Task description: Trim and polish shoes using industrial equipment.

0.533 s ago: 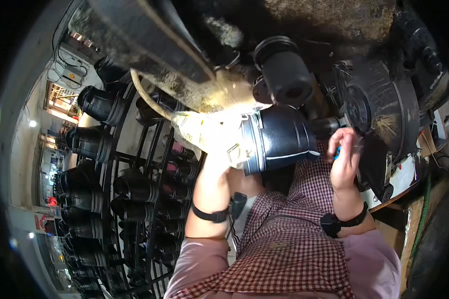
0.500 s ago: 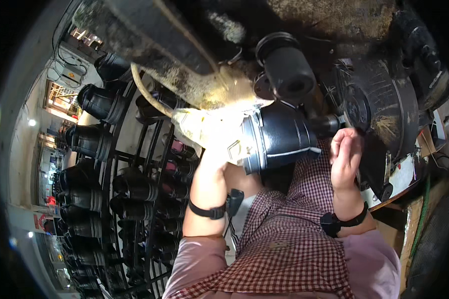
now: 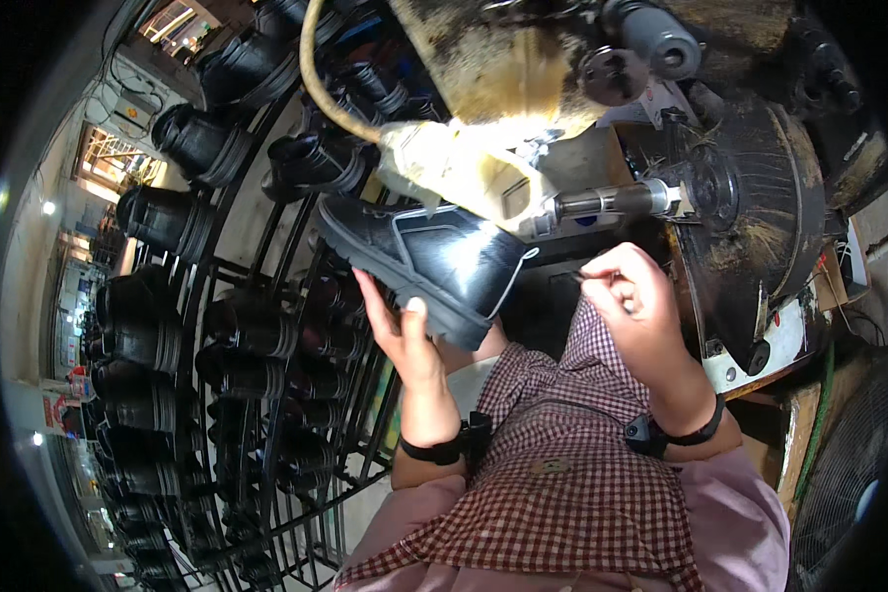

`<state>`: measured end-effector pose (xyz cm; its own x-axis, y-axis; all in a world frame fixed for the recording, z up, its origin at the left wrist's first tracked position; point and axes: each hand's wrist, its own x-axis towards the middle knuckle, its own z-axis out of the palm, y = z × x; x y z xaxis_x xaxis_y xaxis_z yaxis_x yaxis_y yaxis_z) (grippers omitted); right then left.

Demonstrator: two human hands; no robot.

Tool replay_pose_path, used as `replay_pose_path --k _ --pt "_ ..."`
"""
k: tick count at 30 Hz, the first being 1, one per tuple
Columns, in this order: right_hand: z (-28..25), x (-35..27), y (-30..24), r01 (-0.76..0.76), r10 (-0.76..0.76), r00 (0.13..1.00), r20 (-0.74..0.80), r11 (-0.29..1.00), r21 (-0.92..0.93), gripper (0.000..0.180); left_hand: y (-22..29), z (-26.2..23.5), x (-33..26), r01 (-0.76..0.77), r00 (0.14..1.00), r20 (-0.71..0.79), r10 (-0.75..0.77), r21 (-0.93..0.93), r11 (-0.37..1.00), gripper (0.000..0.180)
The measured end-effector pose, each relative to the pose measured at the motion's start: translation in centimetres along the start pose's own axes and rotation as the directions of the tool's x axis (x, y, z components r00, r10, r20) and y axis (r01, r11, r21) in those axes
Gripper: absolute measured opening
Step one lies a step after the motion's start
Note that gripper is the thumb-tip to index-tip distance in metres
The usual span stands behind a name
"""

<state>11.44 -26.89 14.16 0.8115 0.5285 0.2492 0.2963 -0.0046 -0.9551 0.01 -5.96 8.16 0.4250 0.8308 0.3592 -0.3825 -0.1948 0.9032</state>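
Black leather shines on the boot, which lies just to the lamp's near side and left, toe pointing away to the left and heel toward the wearer. A moment ago it sat to the right of the lamp, its collar turned to the shaft and its near wall hiding part of that metal. Now the shaft, right of the lamp, is bare along much of its length, and the boot has swung round so that its thick sole and one whole side show. As I judge it, the boot has come away from the shaft, and the left hand bears its weight. I cannot tell whether the collar touches the shaft's tip.

Previously lost in the lamp's glare, the left hand is plainly visible on the near side of the lamp, half open, fingers and thumb spread against the sole. The right hand has drawn closer to the boot's pale heel loop, away from the black wheel far to the lamp's right. Its fingers curl in toward the thumb; something small and dark shows by the tips, but I cannot tell whether it is held. Dark shoes fill rows left of the lamp.
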Motion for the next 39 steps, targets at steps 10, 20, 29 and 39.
replay_pose_path --k 10,20,29,39 --pt "5.6 2.0 0.4 0.182 -0.175 0.981 -0.082 0.979 0.090 0.012 1.3 -1.5 -0.6 -0.005 0.995 0.098 0.019 -0.142 0.990 0.091" --pt "5.6 2.5 -1.4 0.678 -0.413 0.732 0.542 0.521 -0.519 0.012 -0.5 -3.5 -0.1 0.367 0.921 0.323 -0.219 -0.526 0.768 0.080" --pt "5.5 1.2 0.3 0.487 -0.341 0.838 0.426 0.819 -0.302 0.031 -7.2 -13.9 11.8 0.123 0.863 0.100 -0.496 -0.992 0.014 0.081" --pt "0.0 0.1 5.0 -0.228 0.210 0.750 0.627 0.972 -0.053 0.055 -7.7 -6.5 11.1 0.118 0.797 -0.110 -0.593 -0.936 0.332 0.059"
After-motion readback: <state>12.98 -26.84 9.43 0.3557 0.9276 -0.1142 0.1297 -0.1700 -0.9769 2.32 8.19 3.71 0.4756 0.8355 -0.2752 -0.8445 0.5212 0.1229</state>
